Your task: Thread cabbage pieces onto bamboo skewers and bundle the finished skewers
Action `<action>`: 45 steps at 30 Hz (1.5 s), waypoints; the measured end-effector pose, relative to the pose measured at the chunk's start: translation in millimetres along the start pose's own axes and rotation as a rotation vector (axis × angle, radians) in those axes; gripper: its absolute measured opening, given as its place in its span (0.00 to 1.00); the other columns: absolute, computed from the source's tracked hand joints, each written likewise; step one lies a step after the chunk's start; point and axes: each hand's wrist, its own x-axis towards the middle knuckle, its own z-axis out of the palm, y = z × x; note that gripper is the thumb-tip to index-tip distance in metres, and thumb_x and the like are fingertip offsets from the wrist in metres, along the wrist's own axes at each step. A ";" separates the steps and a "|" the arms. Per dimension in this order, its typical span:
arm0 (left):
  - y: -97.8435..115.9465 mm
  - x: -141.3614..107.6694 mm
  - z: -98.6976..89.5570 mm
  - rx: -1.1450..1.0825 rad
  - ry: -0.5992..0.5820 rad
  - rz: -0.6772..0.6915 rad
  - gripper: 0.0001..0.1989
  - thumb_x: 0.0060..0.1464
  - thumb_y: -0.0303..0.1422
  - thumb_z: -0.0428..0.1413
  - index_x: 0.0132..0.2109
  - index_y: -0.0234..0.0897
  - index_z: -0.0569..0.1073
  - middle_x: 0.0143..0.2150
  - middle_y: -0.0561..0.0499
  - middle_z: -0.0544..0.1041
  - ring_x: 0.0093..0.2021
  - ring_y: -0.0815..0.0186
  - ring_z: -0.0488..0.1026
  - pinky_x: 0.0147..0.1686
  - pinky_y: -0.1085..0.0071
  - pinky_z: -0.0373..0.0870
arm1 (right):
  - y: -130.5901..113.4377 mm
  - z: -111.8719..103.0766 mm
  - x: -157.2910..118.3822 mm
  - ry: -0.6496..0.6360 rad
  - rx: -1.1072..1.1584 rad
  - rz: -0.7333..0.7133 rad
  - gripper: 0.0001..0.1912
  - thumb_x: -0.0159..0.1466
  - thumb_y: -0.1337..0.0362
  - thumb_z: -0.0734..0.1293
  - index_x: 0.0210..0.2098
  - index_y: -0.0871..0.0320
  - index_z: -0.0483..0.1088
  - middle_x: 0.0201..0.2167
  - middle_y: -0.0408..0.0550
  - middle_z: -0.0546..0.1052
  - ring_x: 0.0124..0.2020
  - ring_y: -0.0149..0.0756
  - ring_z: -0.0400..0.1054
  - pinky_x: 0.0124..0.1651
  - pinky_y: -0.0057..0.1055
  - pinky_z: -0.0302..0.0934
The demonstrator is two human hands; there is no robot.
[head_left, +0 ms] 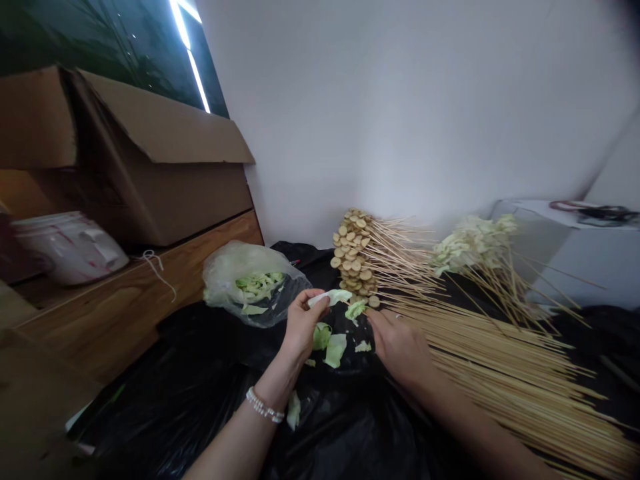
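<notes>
Between the thumb and fingers of my left hand [303, 323] is a pale cabbage piece [334, 297]. My right hand [397, 337] is closed around a thin skewer, mostly hidden by the fingers, with a green cabbage leaf [355, 310] at its tip. The two hands face each other, a short gap apart. Below them, loose cabbage pieces [335, 350] lie on black plastic sheeting [350, 413]. To the left of my left hand, a clear plastic bag [220, 270] holds more cut cabbage [260, 285].
Skewers of round pale slices [353, 250] are stacked against the wall. Right of them lie finished-looking cabbage skewers [475, 243]. Many bare wooden skewers [515, 373] spread across the right side. A cardboard box [185, 193] and a white tub [73, 247] stand on a wooden surface [125, 310] at left.
</notes>
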 end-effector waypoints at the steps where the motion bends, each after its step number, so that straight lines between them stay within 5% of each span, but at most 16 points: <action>1: 0.0 -0.1 0.1 0.020 -0.001 0.018 0.17 0.37 0.35 0.68 0.35 0.33 0.74 0.29 0.54 0.74 0.27 0.74 0.69 0.29 0.77 0.67 | -0.2 -0.3 0.1 -0.009 -0.005 0.003 0.15 0.68 0.67 0.58 0.49 0.55 0.72 0.35 0.46 0.77 0.33 0.34 0.71 0.32 0.29 0.54; 10: 3.7 -4.4 2.4 0.247 -0.060 0.213 0.10 0.42 0.33 0.65 0.33 0.34 0.75 0.30 0.53 0.75 0.30 0.71 0.68 0.32 0.76 0.64 | -1.1 -1.0 0.4 -0.050 -0.039 0.030 0.15 0.68 0.66 0.58 0.49 0.54 0.72 0.35 0.45 0.78 0.33 0.34 0.72 0.31 0.30 0.53; 28: 5.4 -0.6 -1.9 0.336 -0.180 0.196 0.10 0.42 0.34 0.66 0.31 0.34 0.76 0.28 0.51 0.77 0.28 0.68 0.70 0.31 0.74 0.65 | 0.0 -6.0 4.0 -0.232 0.065 0.051 0.13 0.67 0.70 0.56 0.43 0.56 0.70 0.39 0.48 0.77 0.38 0.34 0.71 0.36 0.28 0.54; 45: 3.7 -4.4 2.0 0.269 -0.129 0.215 0.13 0.45 0.39 0.63 0.36 0.36 0.74 0.33 0.51 0.73 0.31 0.67 0.69 0.31 0.74 0.69 | 0.6 -5.4 2.6 -0.065 0.088 0.012 0.13 0.68 0.68 0.56 0.41 0.56 0.72 0.37 0.47 0.77 0.37 0.34 0.70 0.36 0.28 0.54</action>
